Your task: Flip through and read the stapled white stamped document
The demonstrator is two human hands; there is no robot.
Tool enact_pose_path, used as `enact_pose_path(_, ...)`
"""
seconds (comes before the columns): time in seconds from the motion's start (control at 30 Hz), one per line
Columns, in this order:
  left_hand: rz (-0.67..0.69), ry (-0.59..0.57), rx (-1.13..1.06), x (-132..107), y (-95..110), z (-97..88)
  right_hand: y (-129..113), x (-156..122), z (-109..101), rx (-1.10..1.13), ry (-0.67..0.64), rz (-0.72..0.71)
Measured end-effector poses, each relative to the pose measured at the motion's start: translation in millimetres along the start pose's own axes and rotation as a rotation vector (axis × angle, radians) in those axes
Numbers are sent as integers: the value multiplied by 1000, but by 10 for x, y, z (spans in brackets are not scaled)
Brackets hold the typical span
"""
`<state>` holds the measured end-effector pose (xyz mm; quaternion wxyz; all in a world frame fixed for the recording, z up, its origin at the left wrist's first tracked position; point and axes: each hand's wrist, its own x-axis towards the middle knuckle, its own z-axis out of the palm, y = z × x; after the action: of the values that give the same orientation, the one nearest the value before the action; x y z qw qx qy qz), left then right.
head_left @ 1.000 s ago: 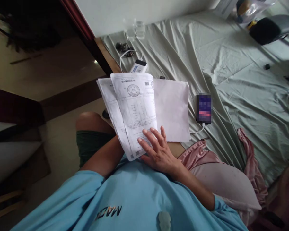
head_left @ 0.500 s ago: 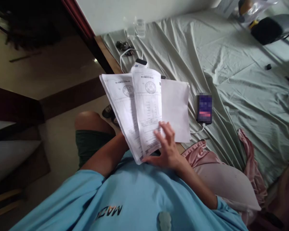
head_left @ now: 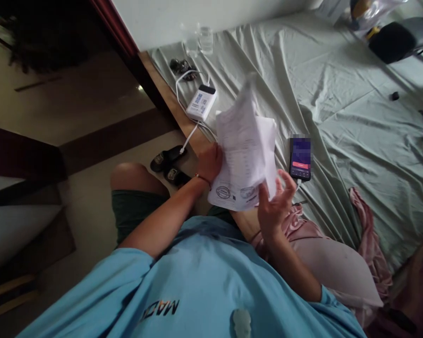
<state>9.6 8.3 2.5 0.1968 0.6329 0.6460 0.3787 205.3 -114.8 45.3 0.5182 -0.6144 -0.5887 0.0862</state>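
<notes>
Several printed paper sheets [head_left: 238, 155] with round stamps are above the bed's edge, tilted and partly blurred. My left hand [head_left: 210, 162] is closed on their left edge, with its fingers mostly hidden behind the pages. At the lower right corner is my right hand [head_left: 275, 202], its thumb against the sheets and its fingers curled on the far side, so paper lies between them. Behind the lifted pages, more white paper [head_left: 268, 129] shows. A phone [head_left: 300, 157] with a lit, blurred screen lies on the sheet right of my right hand, a white cable plugged in.
A white power bank [head_left: 201, 103] with cables lies near the bed's wooden edge [head_left: 162, 87]. Behind it are a dark shiny bundle [head_left: 183, 68] and a clear glass [head_left: 206, 41]. Black slippers [head_left: 165, 162] are on the floor. A pink cloth and pillow [head_left: 331, 263] lie at right.
The sheets have moved right and swung over, their stamps now at the bottom. My left hand has come into view at their left edge. My right hand moved right and up; the power bank is uncovered.
</notes>
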Motion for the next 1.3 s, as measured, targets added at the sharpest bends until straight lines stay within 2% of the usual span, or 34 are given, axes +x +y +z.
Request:
enact_pose_path(0.17,70,19,85,-30,-36,-21,190,229,-175,-95,188,-21)
enact_pose_path(0.23,94,29,62,-45,-28,-48,203,269,-214,-149,198,-65)
enact_pose_path(0.33,116,23,3,-50,-30,-79,228,290,-201,-219,77,-105)
enact_pose_path(0.47,119,-6,-93,-58,-46,-112,338,275,-117,-267,-127,-78)
enact_pose_path(0.6,120,-7,-138,-113,19,-216,463,249,-67,-313,-171,-50)
enact_pose_path(0.7,155,-31,-189,-182,132,-347,520,257,-69,-231,-191,65)
enact_pose_path(0.83,155,-163,-339,-291,220,-446,526,325,-124,10,-246,296)
enact_pose_path(0.93,62,-244,-438,-376,148,-396,502,378,-176,304,-287,512)
enact_pose_path(1.03,-32,-264,-495,-448,21,-313,498,394,-201,566,-302,722)
enact_pose_path(1.13,-94,-260,-516,-496,-31,-284,524,377,-199,612,-296,758)
enact_pose_path(1.3,-124,-225,-499,-516,55,-303,543,350,-194,516,-336,706)
